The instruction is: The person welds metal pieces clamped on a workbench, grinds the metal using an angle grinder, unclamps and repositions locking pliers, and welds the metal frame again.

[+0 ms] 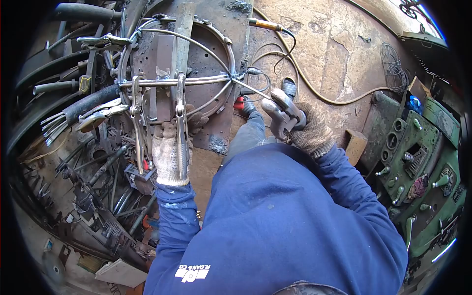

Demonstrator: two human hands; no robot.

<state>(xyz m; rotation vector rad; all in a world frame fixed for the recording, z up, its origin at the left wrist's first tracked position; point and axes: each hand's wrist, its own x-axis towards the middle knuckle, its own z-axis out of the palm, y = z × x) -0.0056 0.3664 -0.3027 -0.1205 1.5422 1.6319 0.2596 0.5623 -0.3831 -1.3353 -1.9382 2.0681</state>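
The round grey steel-rod frame (206,79) lies on the dark metal desk (241,32). The right gloved hand (312,130) grasps a thick, curved, grey metal piece (281,109); the left gloved hand (166,152) is at long silver locking pliers (182,142), its grip unclear. The step seems to be steadying the clamped frame; the next move calls for firm, even support.

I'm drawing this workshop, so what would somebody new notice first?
Probably the big round metal frame at the top, left of centre, with clamps on it. Next, perhaps the blue shirt filling the bottom middle, with the gloved right hand just beyond it. Then the big green machine over at the right.
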